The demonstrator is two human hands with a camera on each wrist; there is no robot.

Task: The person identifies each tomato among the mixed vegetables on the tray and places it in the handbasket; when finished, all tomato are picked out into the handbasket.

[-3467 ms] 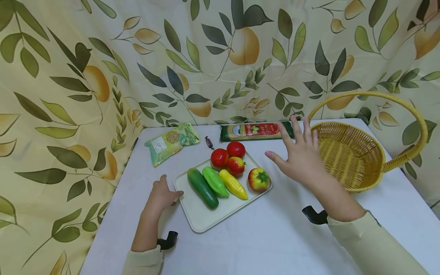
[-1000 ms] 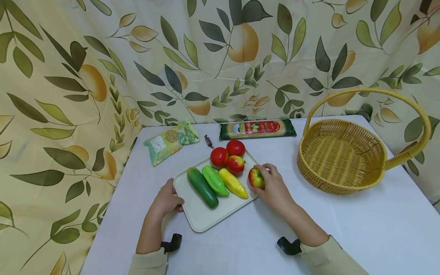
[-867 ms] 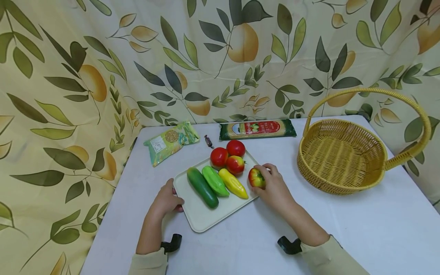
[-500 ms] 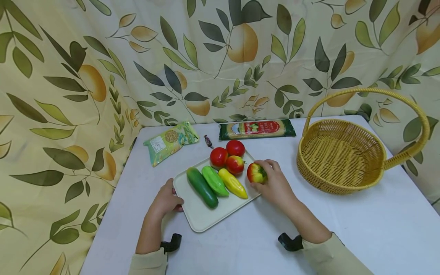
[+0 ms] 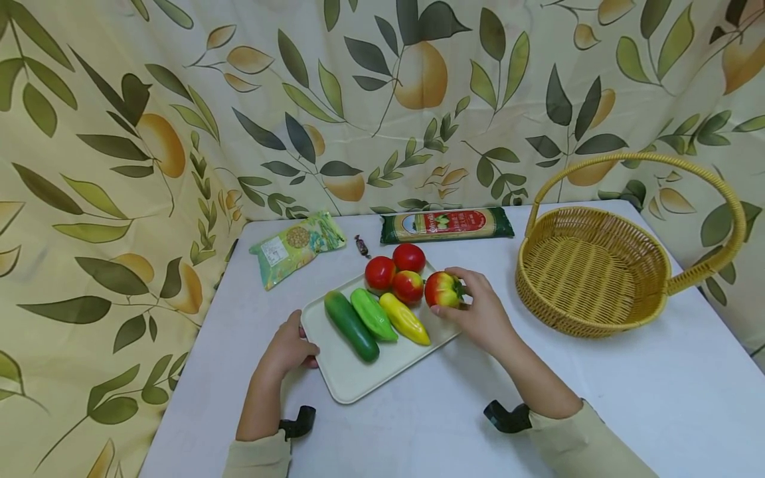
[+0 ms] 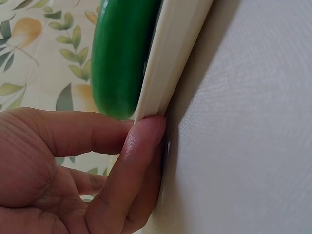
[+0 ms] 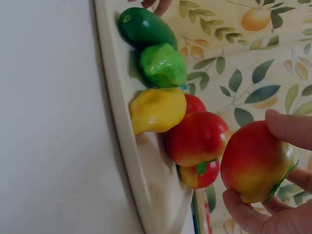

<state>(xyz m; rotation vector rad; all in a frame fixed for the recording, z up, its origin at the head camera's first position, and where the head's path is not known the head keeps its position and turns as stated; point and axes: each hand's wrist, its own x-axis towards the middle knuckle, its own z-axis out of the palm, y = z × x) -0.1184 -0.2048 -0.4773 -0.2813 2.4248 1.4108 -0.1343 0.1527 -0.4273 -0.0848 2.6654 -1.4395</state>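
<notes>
My right hand (image 5: 487, 311) holds a red-and-yellow tomato (image 7: 254, 161) with a green leafy top between thumb and fingers, raised above the right end of a cream tray (image 5: 352, 392). At the tray's left edge, my left hand (image 5: 291, 348) pinches the rim, thumb above and fingers below, as the left wrist view shows. On the tray lie a dark green cucumber (image 5: 351, 326), a light green pepper (image 5: 374, 315) and a yellow pepper (image 5: 404, 320). Behind them sit two red tomatoes (image 5: 380, 273) and another red-and-yellow tomato (image 5: 408, 287), close together.
A yellow wicker basket (image 5: 594, 269) with a tall handle stands to the right. Along the back of the white table (image 5: 412, 431) lie a green bag (image 5: 297, 247), a wrapped candy (image 5: 362, 245) and a noodle packet (image 5: 447, 224). A leaf-patterned curtain (image 5: 382, 106) hangs behind.
My right hand came down from near the basket, took hold of the red-and-yellow tomato at the tray's right corner and lifted it. My left hand took hold of the tray's rim.
</notes>
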